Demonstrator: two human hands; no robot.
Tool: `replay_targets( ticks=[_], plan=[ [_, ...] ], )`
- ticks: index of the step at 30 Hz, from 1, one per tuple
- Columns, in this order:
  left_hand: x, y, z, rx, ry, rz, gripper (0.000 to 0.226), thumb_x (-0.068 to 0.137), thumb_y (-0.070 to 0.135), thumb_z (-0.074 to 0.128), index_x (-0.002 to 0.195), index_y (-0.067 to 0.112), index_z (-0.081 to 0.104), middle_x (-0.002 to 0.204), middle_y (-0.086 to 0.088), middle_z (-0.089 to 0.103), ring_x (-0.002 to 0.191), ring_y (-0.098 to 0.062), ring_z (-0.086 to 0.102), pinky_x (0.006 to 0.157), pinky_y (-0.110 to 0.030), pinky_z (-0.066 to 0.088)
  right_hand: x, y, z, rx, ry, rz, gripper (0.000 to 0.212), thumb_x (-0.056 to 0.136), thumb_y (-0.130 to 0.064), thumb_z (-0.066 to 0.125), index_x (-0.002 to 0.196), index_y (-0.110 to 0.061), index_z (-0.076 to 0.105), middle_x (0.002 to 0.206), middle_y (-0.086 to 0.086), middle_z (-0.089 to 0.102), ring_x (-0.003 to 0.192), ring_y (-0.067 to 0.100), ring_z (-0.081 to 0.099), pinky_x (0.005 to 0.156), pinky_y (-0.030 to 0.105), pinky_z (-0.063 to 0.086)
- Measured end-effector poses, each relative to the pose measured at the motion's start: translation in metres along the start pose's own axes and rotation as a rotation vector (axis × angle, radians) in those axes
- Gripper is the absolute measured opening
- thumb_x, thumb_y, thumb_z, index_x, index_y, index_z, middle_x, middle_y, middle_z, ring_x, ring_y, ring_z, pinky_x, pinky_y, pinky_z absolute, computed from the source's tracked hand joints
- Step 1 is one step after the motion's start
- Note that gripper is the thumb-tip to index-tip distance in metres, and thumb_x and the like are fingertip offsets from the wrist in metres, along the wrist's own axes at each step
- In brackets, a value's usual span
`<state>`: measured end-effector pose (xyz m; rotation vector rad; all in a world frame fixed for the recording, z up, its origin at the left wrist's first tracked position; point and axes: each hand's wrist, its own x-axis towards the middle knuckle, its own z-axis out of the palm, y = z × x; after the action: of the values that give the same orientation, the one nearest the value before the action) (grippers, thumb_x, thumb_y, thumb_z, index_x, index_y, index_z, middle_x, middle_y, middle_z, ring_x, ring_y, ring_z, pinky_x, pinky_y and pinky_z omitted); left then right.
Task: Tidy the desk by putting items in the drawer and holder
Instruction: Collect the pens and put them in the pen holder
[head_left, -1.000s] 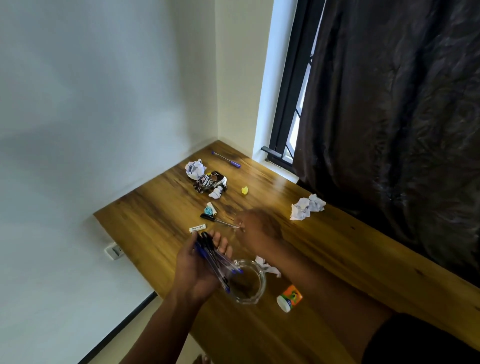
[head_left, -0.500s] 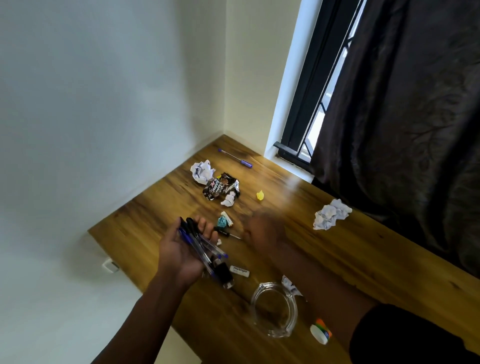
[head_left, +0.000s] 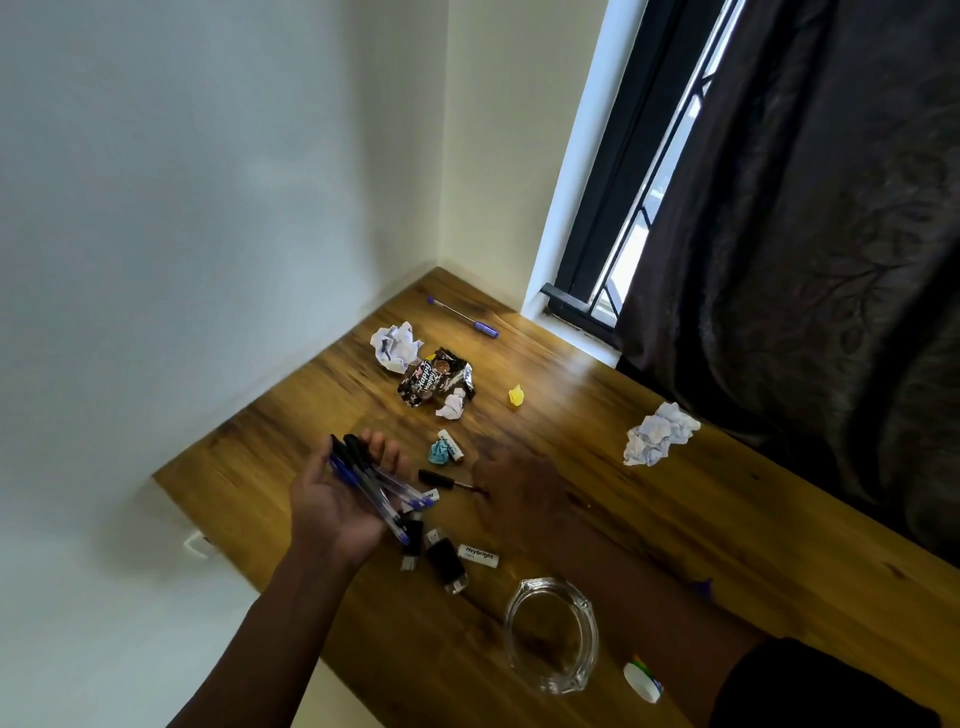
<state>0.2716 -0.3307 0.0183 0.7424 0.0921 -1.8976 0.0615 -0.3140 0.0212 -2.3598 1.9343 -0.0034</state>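
I see the desk (head_left: 649, 525) wedged into a corner: white wall along its left edge, window and dark curtain (head_left: 810, 218) along the far edge, so free room lies mainly on the bare wood to the right of the right hand. My left hand (head_left: 332, 504) hovers palm up over the desk's left part, fingers curled loosely around a bundle of pens (head_left: 371, 483), blue and black caps fanned toward the fingertips, clear barrels pointing toward me. My right hand (head_left: 519, 488) is blurred, low over the wood, its fingertips at a black pen (head_left: 441, 479); I cannot tell whether it grips it. Near me stands the glass holder (head_left: 553, 636), empty, with 2 black clips (head_left: 441, 558) and a white eraser (head_left: 479, 555) just beyond it. Crumpled papers (head_left: 657, 439) and a wrapper (head_left: 434, 383) lie farther back.
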Motion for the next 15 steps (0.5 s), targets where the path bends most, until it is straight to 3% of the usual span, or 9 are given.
replay_targets(
  ticks=[5,11,15],
  plan=[
    [0.002,0.004,0.002,0.004,0.0,0.018,0.045,0.099,0.051,0.05,0.113,0.012,0.067,0.1,-0.005,0.066,0.095,-0.022,0.065,0.099,-0.038,0.048,0.005,0.003,-0.006,0.15,0.118,0.058,0.016,0.092,-0.034,0.064,0.102,-0.024,0.071,0.097,-0.002,0.067,0.085,0.016,0.062,0.069,0.032,0.057],
    [0.01,-0.005,0.01,0.001,-0.032,-0.012,0.044,0.098,0.049,0.051,0.108,0.009,0.067,0.098,-0.006,0.066,0.094,-0.023,0.065,0.101,-0.038,0.048,0.018,-0.017,-0.034,0.393,0.288,0.059,0.019,0.087,-0.037,0.064,0.086,-0.022,0.074,0.076,-0.004,0.069,0.066,0.012,0.062,0.058,0.029,0.054],
    [0.017,-0.012,0.018,0.086,-0.091,-0.031,0.051,0.095,0.058,0.051,0.108,0.01,0.064,0.091,-0.006,0.064,0.085,-0.022,0.06,0.085,-0.04,0.047,0.025,-0.042,-0.036,0.481,0.262,0.025,0.015,0.084,-0.038,0.066,0.085,-0.024,0.071,0.074,-0.008,0.067,0.067,0.009,0.062,0.062,0.036,0.057]
  ],
)
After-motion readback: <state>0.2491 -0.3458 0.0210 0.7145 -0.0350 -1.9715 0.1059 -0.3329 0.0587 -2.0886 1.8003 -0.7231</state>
